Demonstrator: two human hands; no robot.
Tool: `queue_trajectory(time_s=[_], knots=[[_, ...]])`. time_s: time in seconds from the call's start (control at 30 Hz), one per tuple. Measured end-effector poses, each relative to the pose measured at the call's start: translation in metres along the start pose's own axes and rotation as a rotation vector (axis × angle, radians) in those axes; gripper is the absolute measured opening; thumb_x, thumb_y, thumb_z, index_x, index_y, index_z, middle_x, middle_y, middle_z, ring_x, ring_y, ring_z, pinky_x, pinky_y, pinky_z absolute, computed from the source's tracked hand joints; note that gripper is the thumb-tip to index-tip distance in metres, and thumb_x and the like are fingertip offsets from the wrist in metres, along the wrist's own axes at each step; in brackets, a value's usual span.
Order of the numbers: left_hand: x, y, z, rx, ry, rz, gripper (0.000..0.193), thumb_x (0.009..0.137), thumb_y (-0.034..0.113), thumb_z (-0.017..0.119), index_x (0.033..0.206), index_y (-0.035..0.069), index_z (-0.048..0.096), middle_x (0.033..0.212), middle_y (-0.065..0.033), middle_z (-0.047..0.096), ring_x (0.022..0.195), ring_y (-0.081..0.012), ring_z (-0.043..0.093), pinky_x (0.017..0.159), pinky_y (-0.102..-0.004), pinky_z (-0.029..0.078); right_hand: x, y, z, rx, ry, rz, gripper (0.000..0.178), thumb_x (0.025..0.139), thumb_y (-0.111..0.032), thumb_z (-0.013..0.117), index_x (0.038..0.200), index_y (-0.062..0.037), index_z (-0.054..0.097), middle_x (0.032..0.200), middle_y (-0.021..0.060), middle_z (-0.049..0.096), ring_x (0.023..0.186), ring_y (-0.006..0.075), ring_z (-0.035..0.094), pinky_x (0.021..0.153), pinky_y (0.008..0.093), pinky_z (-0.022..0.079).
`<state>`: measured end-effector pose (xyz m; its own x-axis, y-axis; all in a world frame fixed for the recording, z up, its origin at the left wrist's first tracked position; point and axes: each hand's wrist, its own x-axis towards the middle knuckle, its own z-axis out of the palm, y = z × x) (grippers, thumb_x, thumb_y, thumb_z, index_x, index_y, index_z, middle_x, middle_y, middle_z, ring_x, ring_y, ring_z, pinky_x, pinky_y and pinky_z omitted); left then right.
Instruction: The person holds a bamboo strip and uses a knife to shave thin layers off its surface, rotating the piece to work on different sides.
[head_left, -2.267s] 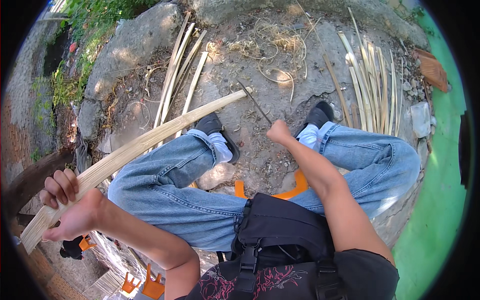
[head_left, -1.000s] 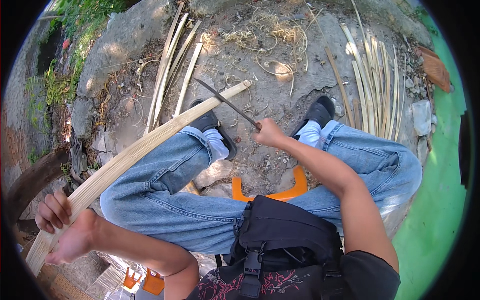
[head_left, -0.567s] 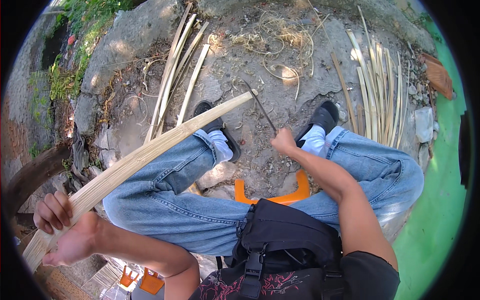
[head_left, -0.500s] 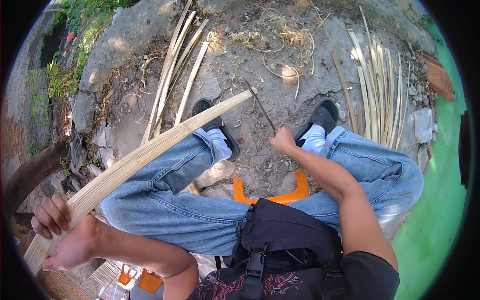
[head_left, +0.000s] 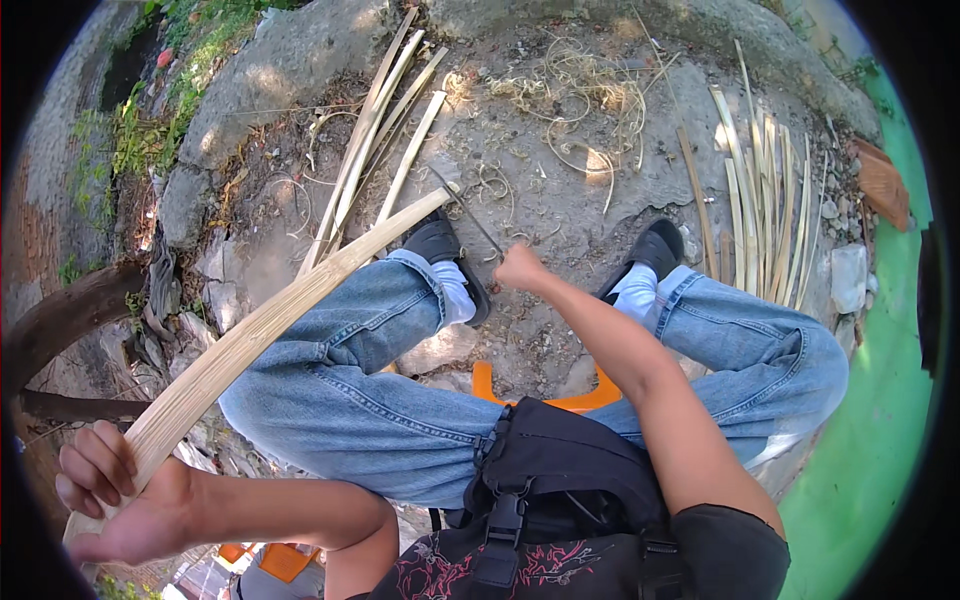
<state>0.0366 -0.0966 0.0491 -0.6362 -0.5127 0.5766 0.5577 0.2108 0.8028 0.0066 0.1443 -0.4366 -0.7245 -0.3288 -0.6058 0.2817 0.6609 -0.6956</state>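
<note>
A long, pale split-bamboo slat (head_left: 255, 335) slants across my left thigh, from low at the left up toward my left foot. My left hand (head_left: 155, 512) is wrapped round its near end. In my right hand (head_left: 521, 268), closed between my shins, is a thin dark knife (head_left: 471, 215) with a narrow, slightly curved blade. That blade crosses the slat's far tip; whether it bites into the wood I cannot tell. The knife's handle is hidden in my fist.
Split strips (head_left: 375, 125) lie on the ground beyond my left foot, and more strips (head_left: 765, 205) lie at the right. Curled shavings (head_left: 575, 90) are scattered ahead. An orange plastic frame (head_left: 484, 382) shows between my legs. Green ground (head_left: 870, 430) runs along the right, a brown branch (head_left: 70, 325) at the left.
My right hand and the knife have moved left and slightly up. The slat's far tip has shifted left with them, while my left hand has dropped a little. The whole view has also shifted slightly.
</note>
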Motion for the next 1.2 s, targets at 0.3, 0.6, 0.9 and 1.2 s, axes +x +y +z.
queue_trajectory(time_s=[0.3, 0.6, 0.9, 1.2], knots=[[0.002, -0.006, -0.010, -0.156, -0.075, -0.025, 0.046, 0.090, 0.048, 0.042, 0.062, 0.015, 0.027, 0.057, 0.0005, 0.024, 0.048, -0.0088, 0.024, 0.047, -0.0244, 0.017, -0.015, -0.028, 0.012, 0.428, -0.095, 0.217, 0.015, 0.069, -0.005, 0.058, 0.075, 0.0077, 0.064, 0.071, 0.0270, 0.063, 0.070, 0.0389, 0.065, 0.068, 0.0425, 0.052], [0.001, -0.008, -0.018, -0.129, -0.054, 0.006, 0.041, 0.090, 0.041, 0.041, 0.063, 0.014, 0.026, 0.057, -0.0006, 0.024, 0.048, -0.0095, 0.023, 0.047, -0.0248, 0.017, -0.050, -0.055, -0.005, 0.007, 0.086, -0.018, 0.021, 0.065, -0.013, 0.064, 0.072, 0.0063, 0.061, 0.070, 0.0261, 0.061, 0.068, 0.0407, 0.062, 0.066, 0.0428, 0.050], [0.001, -0.005, -0.029, -0.118, -0.057, -0.053, 0.047, 0.092, 0.049, 0.030, 0.060, 0.015, 0.024, 0.055, -0.0015, 0.022, 0.049, -0.0107, 0.022, 0.047, -0.0257, 0.018, -0.010, 0.030, -0.004, -0.078, 0.053, 0.231, 0.023, 0.067, -0.015, 0.064, 0.079, 0.0040, 0.064, 0.072, 0.0239, 0.063, 0.071, 0.0372, 0.064, 0.069, 0.0418, 0.050], [0.000, -0.004, -0.038, -0.068, -0.014, -0.035, 0.036, 0.086, 0.036, 0.040, 0.061, 0.014, 0.027, 0.058, -0.0017, 0.026, 0.049, -0.0105, 0.024, 0.050, -0.0260, 0.020, -0.032, -0.070, -0.010, 0.084, -0.019, -0.127, 0.018, 0.066, -0.015, 0.062, 0.077, 0.0001, 0.063, 0.069, 0.0243, 0.060, 0.068, 0.0405, 0.060, 0.064, 0.0423, 0.049]])
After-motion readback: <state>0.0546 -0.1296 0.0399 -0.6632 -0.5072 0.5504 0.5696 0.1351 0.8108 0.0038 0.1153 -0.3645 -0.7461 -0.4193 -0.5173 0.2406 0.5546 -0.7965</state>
